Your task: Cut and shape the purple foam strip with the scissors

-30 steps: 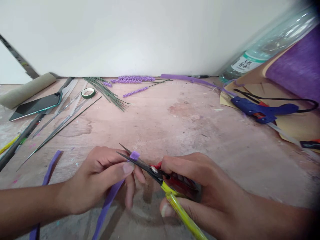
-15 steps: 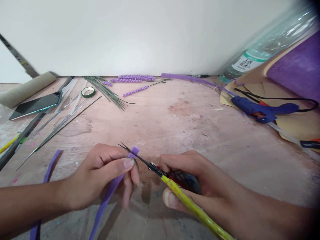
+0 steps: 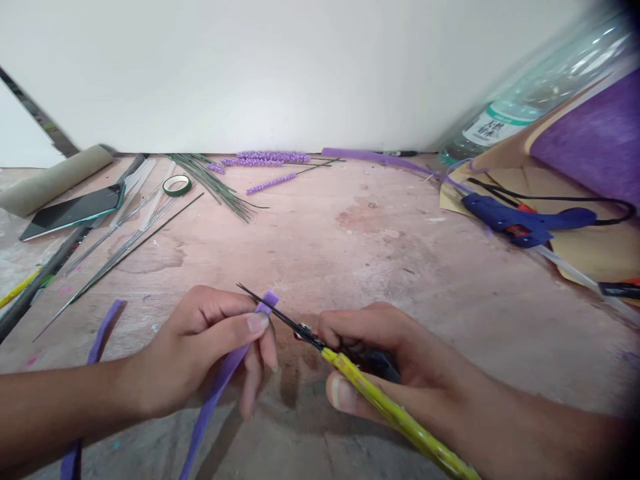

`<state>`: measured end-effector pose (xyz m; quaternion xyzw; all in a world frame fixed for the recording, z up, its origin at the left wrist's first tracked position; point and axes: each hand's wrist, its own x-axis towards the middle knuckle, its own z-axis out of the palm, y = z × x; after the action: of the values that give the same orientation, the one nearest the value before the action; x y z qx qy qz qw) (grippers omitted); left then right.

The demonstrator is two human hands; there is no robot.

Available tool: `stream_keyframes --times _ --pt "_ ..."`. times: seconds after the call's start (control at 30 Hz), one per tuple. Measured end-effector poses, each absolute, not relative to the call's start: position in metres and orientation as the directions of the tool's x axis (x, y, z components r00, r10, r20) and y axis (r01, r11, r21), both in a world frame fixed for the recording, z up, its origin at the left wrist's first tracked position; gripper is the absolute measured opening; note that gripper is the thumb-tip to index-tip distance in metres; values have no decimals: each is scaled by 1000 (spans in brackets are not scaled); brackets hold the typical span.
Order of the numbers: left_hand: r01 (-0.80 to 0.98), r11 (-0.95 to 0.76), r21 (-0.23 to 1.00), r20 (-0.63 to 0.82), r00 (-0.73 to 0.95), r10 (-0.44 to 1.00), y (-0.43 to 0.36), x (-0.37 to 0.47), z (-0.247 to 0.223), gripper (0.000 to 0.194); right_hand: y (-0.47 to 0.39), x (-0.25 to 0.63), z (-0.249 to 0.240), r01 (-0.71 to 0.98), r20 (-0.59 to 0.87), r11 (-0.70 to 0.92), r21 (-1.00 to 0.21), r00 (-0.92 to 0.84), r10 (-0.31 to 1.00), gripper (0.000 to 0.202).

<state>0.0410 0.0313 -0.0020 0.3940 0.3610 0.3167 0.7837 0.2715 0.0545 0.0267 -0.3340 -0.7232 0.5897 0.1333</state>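
Observation:
Between thumb and forefinger, my left hand (image 3: pixel 220 333) pinches a purple felt strip (image 3: pixel 213 407) close to its upper end, and a short tip sticks out past the thumb. My right hand (image 3: pixel 395 360) is wrapped round scissors (image 3: pixel 285 317) with a yellow-covered handle. Their dark blades lie across the strip just above my left thumbnail, nearly together. Part of the scissors' grip is hidden behind my right fingers. A second purple felt strip (image 3: pixel 100 333) lies on the table and passes beneath my left forearm.
Purple beaded stems (image 3: pixel 273 159), green wires (image 3: pixel 215 183) and a tape roll (image 3: pixel 177 185) lie along the back. At left are a phone (image 3: pixel 75 210) and a cardboard tube (image 3: pixel 60 177). A blue glue gun (image 3: pixel 525 217) and a plastic bottle (image 3: pixel 510 123) sit at right.
The scissor blades have come closer together across the felt strip. Both hands stay almost in the same place.

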Motion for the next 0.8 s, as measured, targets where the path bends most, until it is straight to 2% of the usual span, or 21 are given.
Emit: stream_keyframes --times 0.1,0.2,0.3,0.47,0.63,0.8 --pt "-201 498 844 -326 546 772 32 41 -2 33 55 271 28 252 -254 -82 -964 -785 565 40" --pt "-208 508 836 -330 550 768 31 40 -2 33 55 271 28 238 -261 -114 -964 -790 554 31" --pt "-218 510 832 -331 543 772 30 40 -2 33 55 271 27 232 -251 -107 -967 -792 557 27" --pt "-218 531 819 -356 534 767 31 40 0 30 55 271 26 235 -243 -88 -968 -784 571 32" --pt "-260 521 813 -322 546 774 32 40 0 27 56 270 26 226 -212 -54 -973 -770 602 36" --pt "-251 504 827 -325 517 792 31 41 -1 29 54 271 27 319 -222 39 -947 -737 639 31"
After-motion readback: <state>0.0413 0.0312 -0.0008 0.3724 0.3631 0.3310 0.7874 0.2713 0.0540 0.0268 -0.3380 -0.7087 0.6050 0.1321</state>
